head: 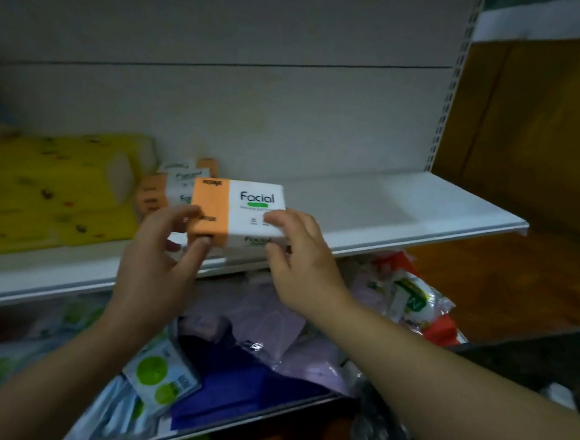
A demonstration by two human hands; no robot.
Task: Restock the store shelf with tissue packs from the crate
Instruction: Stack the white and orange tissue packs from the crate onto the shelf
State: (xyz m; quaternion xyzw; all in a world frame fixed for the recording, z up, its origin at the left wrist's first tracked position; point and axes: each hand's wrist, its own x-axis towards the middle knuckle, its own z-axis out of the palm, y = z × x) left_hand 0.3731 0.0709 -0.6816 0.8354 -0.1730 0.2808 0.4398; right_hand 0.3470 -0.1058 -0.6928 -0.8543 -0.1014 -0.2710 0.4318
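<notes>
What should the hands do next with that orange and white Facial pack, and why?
Probably slide the Facial tissue pack back along the white shelf, next to the matching orange and white packs. The left hand and right hand both grip it near the shelf's front edge, and bare shelf lies behind it.

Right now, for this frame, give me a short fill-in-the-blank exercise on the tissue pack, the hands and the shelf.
The tissue pack held by both hands is printed with the word ____. The left hand grips its ____ end, the right hand its white end. The large packs at the left of the shelf are ____.
Missing words: Facial; orange; yellow.
</notes>
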